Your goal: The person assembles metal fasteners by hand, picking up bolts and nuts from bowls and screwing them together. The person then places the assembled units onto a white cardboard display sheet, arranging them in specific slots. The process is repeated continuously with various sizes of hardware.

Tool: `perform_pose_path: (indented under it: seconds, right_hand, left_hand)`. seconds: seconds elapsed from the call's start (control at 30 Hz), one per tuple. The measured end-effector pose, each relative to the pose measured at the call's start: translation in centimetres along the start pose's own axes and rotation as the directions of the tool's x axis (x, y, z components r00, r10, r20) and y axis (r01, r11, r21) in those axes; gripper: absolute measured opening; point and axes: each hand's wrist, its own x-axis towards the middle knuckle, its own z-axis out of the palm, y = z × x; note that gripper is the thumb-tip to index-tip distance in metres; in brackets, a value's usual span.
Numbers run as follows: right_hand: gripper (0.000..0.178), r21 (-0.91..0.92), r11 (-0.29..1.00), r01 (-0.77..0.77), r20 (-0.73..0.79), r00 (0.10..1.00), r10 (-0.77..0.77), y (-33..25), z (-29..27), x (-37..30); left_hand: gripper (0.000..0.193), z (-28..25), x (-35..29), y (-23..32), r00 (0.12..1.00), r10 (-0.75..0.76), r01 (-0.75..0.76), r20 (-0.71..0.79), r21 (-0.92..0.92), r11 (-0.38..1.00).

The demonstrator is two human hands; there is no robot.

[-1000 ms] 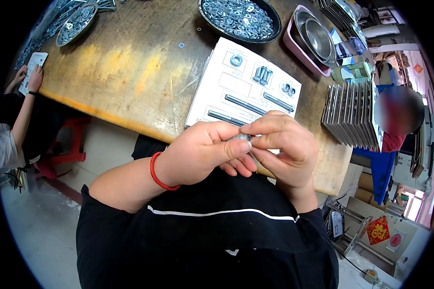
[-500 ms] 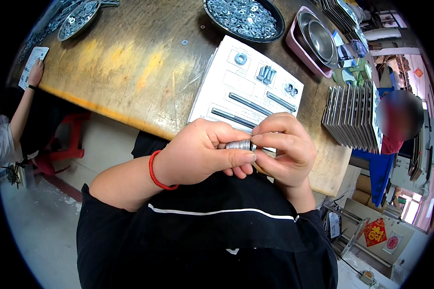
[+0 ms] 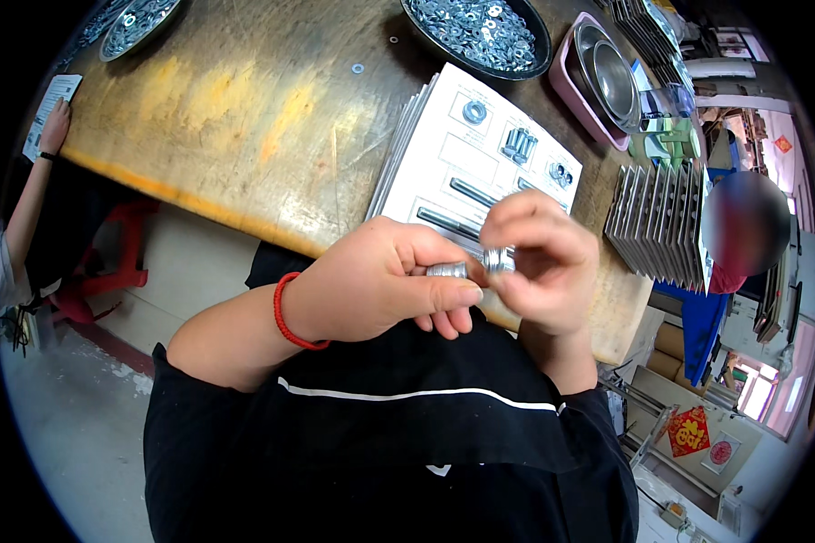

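1. The left hand (image 3: 371,290) pinches a small stack of silver washers (image 3: 447,270), its long axis running left-right toward the right hand (image 3: 539,262).
2. The right fingers (image 3: 516,237) grip another washer bunch (image 3: 498,261) just beside it, over the tabletop (image 3: 226,118) edge.
3. Since a second ago, the hands have parted slightly, exposing the metal.

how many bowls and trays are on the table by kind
dark round tray of washers: 1
shallow metal dish of small parts: 1
nested steel bowls: 2
pink tray under the bowls: 1
total: 5
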Motion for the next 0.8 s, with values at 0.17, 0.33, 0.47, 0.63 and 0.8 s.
perform_pose_path:
  seconds: [0.17, 0.33, 0.47, 0.63, 0.8]
  right_hand:
    - [0.016, -0.736, 0.662, -0.142, -0.122, 0.99, 0.077, 0.8, -0.2, 4.8]
    - [0.019, -0.873, 0.458, -0.171, -0.108, 0.981, 0.161, 2.8, 0.3, 6.8]
    - [0.021, -0.884, 0.447, -0.135, -0.104, 0.99, 0.091, 2.7, 0.4, 6.7]
    - [0.027, -0.576, 0.818, 0.003, 0.108, 0.992, 0.072, -0.8, 0.4, 4.7]
    - [0.029, -0.472, 0.871, 0.136, 0.199, 0.979, -0.045, -0.9, 0.7, 2.3]
  left_hand:
    - [0.02, -1.3, -0.4, 0.0, 0.995, -0.031, 0.032, -0.091, 0.009, 0.999]
    - [0.022, -2.0, -0.8, 0.3, 0.994, -0.008, 0.011, -0.108, 0.025, 1.0]
    - [0.023, -2.7, -1.0, 0.1, 0.984, 0.049, -0.04, -0.172, 0.052, 0.998]
    - [0.025, -2.7, -0.7, -0.7, 0.967, 0.109, -0.099, -0.23, 0.055, 0.994]
    - [0.026, -2.1, 0.0, -0.5, 0.994, 0.084, -0.066, -0.072, 0.226, 0.972]
